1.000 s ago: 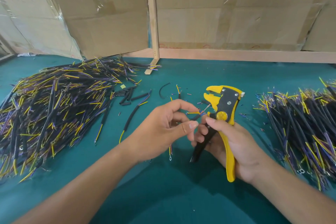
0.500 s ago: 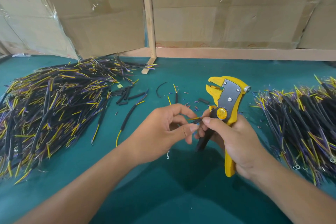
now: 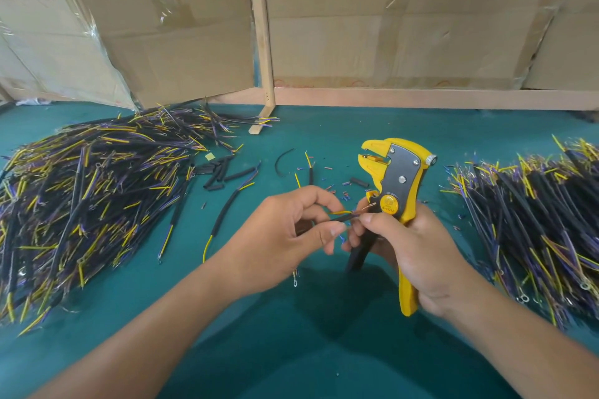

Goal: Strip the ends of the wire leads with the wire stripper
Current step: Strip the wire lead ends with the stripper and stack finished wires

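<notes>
Item: wire stripper [image 3: 397, 185], yellow body with grey plate, held upright in the right hand [image 3: 411, 249]. The fingers wrap the yellow handle while the black handle splays out below; the jaws stand parted at top, clear of any wire.

Item: wire lead [image 3: 338, 217], black sheath with thin yellow and purple conductors fanning from its end. It is pinched between thumb and fingers of the left hand [image 3: 288, 233] and lies across the gap between the two hands; the right thumb and forefinger touch the conductor tips. A ring terminal dangles below the left hand (probably the lead's far end).

Item: left pile [image 3: 90, 194], a large heap of similar leads on the green tabletop [image 3: 291, 350].

Item: right pile [image 3: 531, 223], a second heap by the right forearm. Which heap is stripped stock cannot be told from here.

Item: loose sheath offcuts [image 3: 220, 172] and small insulation scraps, scattered beyond the hands.

Item: cardboard boxes [image 3: 389, 26], stacked along the back edge.

Condition note, as a judgement: the conductors appear to be in sorting, not yet in the jaws. Risks ahead:
- two conductors entering the jaws together, giving uneven strip lengths;
- too deep an insertion, baring excess copper;
- fine strands nicked if the wire sits skewed;
- the loosely held tool twisting while its own hand fusses with the tips.
</notes>
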